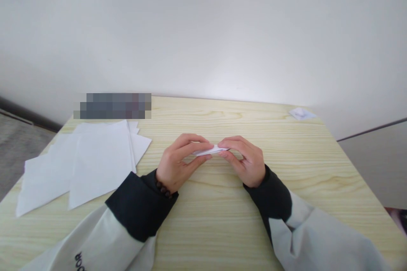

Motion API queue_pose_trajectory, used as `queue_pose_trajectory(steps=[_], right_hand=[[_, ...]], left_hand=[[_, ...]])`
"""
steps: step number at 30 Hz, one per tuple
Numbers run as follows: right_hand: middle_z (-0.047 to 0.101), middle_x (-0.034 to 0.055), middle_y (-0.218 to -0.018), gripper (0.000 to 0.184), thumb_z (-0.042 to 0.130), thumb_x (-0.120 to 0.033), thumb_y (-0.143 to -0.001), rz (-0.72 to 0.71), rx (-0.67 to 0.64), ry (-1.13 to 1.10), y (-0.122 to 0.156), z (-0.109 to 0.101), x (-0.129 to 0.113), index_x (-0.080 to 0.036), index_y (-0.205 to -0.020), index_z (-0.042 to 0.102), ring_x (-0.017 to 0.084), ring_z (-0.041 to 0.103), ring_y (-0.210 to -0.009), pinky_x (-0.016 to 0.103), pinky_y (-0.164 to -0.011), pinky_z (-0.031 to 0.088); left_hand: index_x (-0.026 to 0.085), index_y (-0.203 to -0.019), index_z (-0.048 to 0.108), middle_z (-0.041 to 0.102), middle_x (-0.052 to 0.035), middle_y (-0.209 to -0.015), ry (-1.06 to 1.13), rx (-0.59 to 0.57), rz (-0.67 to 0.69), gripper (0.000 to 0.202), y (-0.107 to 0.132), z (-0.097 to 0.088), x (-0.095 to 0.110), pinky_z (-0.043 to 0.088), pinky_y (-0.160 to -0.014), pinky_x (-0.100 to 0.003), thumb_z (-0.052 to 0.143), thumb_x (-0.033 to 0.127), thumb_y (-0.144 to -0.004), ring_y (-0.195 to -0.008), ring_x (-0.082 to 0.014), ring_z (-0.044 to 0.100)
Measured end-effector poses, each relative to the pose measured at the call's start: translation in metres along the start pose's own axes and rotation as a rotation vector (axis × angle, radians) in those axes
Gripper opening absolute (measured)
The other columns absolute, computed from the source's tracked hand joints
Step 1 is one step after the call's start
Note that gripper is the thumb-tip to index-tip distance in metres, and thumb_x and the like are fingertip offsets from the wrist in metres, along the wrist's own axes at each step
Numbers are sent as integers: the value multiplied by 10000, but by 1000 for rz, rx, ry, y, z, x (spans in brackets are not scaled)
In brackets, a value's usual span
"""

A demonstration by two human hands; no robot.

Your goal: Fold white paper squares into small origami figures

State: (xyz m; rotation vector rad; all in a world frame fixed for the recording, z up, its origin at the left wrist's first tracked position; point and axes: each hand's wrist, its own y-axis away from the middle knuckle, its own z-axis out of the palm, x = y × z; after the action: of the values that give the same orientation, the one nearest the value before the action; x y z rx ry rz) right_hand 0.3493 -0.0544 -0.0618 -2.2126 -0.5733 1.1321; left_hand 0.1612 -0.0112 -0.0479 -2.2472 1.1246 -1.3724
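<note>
A small folded piece of white paper [213,149] is held up between my two hands over the middle of the table. My left hand [182,159] pinches its left end, thumb below and fingers above. On the other end, my right hand [243,159] grips it the same way, with the fingertips of both hands close together. The paper looks narrow and flat, seen nearly edge-on, and its ends are partly hidden by my fingers.
Loose sheets of white paper [101,161] lie overlapping on the left of the wooden table [210,220]. Behind them is a pixelated dark patch. A small white folded paper piece [300,113] rests at the far right corner. A white wall [203,34] borders the table's back edge.
</note>
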Motion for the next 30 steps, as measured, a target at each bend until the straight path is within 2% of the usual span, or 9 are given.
queue_pose_trajectory(steps=[6, 12, 24, 30], right_hand=[[674, 73, -960, 151, 558, -155, -842, -44, -53, 20, -3, 0, -4, -211, -976, 601, 157, 642, -900, 297, -787, 541], [670, 59, -863, 147, 590, -153, -824, -85, -29, 51, -1, 0, -5, -204, -960, 612, 139, 638, -788, 268, -703, 547], [682, 44, -828, 99, 575, -193, -839, -83, -42, 72, -4, 0, -5, -210, -911, 639, 135, 640, -754, 259, -678, 545], [684, 46, -819, 109, 580, -166, -833, -119, -61, 85, -4, 0, -6, -209, -916, 635, 136, 629, -730, 265, -658, 542]], left_hand=[[190, -885, 693, 677, -56, -844, -24, 31, 27, 116, 0, 0, 1, 528, -735, -283, 627, 173, -790, -805, -158, 626], [188, -878, 689, 682, -50, -824, 0, 45, 58, 118, 0, 3, 3, 527, -727, -281, 641, 153, -776, -792, -155, 625], [178, -813, 678, 684, -49, -777, 11, 67, 57, 64, -3, 4, 5, 530, -703, -289, 653, 157, -758, -763, -157, 620], [178, -806, 674, 679, -45, -768, 23, 68, 94, 102, -2, 4, 6, 522, -713, -301, 645, 102, -744, -759, -156, 608]])
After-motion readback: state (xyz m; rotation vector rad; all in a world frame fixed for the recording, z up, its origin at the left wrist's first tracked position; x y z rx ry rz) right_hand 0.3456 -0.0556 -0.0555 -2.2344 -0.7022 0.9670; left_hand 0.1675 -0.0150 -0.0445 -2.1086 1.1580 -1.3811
